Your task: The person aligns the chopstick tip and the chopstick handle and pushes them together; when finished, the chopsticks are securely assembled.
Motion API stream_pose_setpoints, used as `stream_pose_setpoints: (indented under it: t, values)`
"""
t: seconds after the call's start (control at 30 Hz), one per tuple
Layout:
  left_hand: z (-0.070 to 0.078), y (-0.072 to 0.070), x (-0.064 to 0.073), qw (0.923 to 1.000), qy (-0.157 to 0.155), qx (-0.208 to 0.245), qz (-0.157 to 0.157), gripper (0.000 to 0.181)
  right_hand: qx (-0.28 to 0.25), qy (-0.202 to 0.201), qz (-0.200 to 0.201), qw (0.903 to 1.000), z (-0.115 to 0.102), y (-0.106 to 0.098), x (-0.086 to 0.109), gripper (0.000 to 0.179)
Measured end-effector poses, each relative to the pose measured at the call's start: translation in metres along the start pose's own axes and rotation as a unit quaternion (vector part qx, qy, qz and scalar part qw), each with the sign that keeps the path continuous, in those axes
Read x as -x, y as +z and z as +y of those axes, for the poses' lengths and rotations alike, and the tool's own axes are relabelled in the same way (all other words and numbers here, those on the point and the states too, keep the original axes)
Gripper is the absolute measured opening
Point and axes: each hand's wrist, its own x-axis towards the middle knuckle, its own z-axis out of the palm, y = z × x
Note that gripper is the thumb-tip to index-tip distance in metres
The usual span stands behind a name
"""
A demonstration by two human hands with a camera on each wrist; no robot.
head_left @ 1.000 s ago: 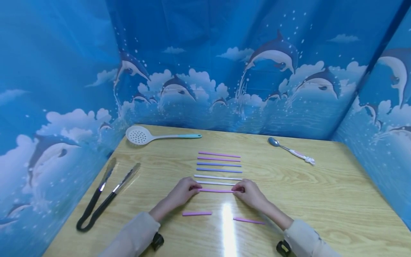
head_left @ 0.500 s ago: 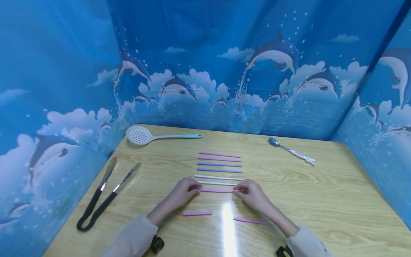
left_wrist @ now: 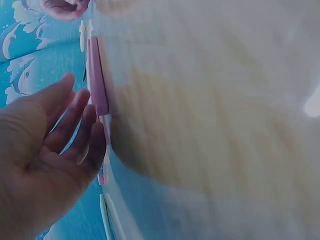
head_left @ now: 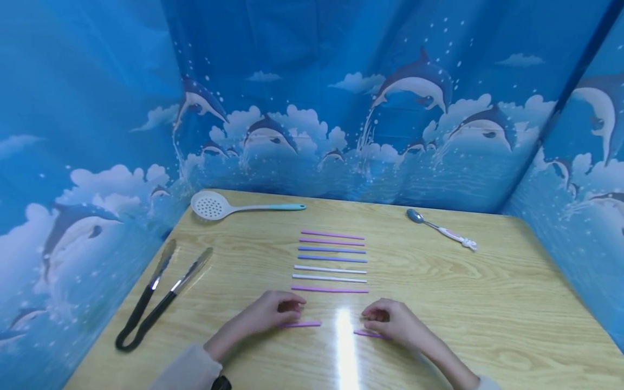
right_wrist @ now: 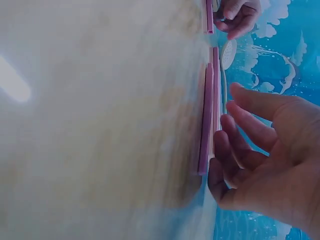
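My left hand (head_left: 273, 311) hovers over the left short purple stick (head_left: 304, 324), fingers loosely bent with nothing between them. In the left wrist view that stick (left_wrist: 98, 80) lies just past the fingertips. My right hand (head_left: 392, 320) is likewise over the right short purple stick (head_left: 368, 333), its thumb and fingers apart; the right wrist view shows this stick (right_wrist: 206, 125) beside the fingers. Beyond the hands, a long pinkish-purple stick (head_left: 330, 290) lies nearest in a stack of parallel rows, with white sticks (head_left: 329, 279), blue sticks (head_left: 332, 259) and further pink-purple sticks (head_left: 332, 234) behind it.
On the left lie black-handled metal tongs (head_left: 146, 311), spread apart. A white slotted skimmer (head_left: 212, 206) with a turquoise handle is at the back left. A spoon (head_left: 450, 233) with a white and pink handle lies at the back right. Dolphin-print curtains surround the wooden table (head_left: 487, 303).
Both hands have let go of the ends of the long pinkish-purple stick and drawn back toward the body, over the two short sticks. The long stick now lies fully visible in its row.
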Motion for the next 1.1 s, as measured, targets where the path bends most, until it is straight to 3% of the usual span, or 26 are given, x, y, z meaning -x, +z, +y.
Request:
stream_pose_setpoints:
  t: [0.2,0.63,0.77,0.87,1.1]
  values:
    - [0.002,0.001,0.009,0.9990,-0.015,0.024,-0.035,0.033,-0.004,-0.024,-0.019,0.9995,0.002,0.002,0.010,0.020]
    - [0.005,0.003,0.008,0.9991,0.007,-0.002,-0.042,0.025,0.010,-0.031,-0.030,0.9990,0.001,0.003,0.013,0.005]
    - [0.007,0.004,0.007,0.9988,0.020,-0.038,-0.023,0.022,0.005,-0.035,-0.005,0.9993,-0.001,0.005,0.013,0.006]
    - [0.010,0.006,0.005,0.9966,0.047,-0.068,0.007,0.022,-0.004,-0.041,0.031,0.9987,-0.005,0.008,0.010,0.009]
    - [0.020,0.013,-0.004,0.9919,0.103,-0.042,0.061,0.020,-0.033,-0.060,0.091,0.9934,-0.019,0.019,0.003,0.008]
